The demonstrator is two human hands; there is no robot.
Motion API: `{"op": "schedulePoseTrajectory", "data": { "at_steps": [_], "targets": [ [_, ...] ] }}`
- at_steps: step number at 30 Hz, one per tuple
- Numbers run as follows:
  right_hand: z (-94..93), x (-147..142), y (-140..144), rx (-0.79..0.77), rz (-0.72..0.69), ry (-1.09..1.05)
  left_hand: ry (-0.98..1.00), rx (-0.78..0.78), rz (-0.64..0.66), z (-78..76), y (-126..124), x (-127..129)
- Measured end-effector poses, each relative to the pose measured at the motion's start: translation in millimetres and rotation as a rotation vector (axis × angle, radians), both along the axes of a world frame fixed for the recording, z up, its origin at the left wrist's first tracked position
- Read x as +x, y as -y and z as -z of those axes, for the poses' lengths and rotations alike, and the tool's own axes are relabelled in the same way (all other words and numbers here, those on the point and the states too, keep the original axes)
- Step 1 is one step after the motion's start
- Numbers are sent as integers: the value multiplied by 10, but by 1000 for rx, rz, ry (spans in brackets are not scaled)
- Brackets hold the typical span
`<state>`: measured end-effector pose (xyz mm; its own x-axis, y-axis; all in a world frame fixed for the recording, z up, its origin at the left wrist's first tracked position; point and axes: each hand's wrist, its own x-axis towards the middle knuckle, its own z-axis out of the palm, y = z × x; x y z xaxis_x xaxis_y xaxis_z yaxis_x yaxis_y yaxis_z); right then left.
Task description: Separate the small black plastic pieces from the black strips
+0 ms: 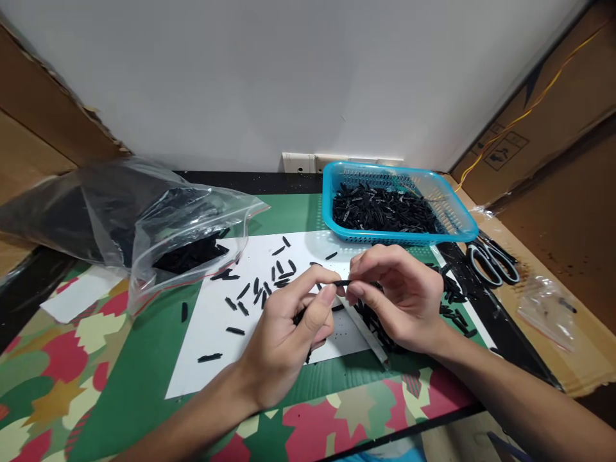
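Observation:
Between my two hands, above the white paper (192, 372), a small narrow black piece (342, 283) is held level. My left hand (293, 321) pinches its left end with thumb and forefinger; more black shows under the curled fingers, too hidden to make out. The thumb and forefinger of my right hand (399, 295) close on the other end. Loose black pieces (235, 331) of similar shape lie scattered on the paper to the left, and a heap (370, 321) sits below my right hand. A pale, slim stick (368, 337) lies slantwise under the hands.
A blue basket (399, 240) full of black pieces stands at the back right. At the left a clear zip bag (192, 218) lies with black pieces at its mouth. Grey-handled scissors (493, 263) and a small plastic bag (548, 311) are at the right. Cardboard (553, 128) flanks the table.

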<state>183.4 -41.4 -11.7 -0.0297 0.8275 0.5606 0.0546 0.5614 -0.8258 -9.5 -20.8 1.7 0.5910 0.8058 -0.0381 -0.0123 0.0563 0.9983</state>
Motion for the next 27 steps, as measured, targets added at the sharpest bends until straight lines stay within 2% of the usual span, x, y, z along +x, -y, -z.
{"op": "schedulePoseTrajectory", "data": {
  "at_steps": [3,10,15,20,23,27],
  "targets": [
    [5,-7,-13,22,31,-3,-26,74,-33,-5,16,9],
    [-42,3,-39,14,40,2,-141,534,-146,96,32,-42],
    [-44,19,-23,90,37,28,-205,723,-165,143,35,-81],
    [-49,16,-5,158,34,36,-67,945,-173,148,-24,-52],
    [-60,14,6,185,38,38,-35,1023,-159,150,-59,-40],
    [-64,17,23,196,23,45,-40,1045,-162,145,-63,-45]
  ]
}}
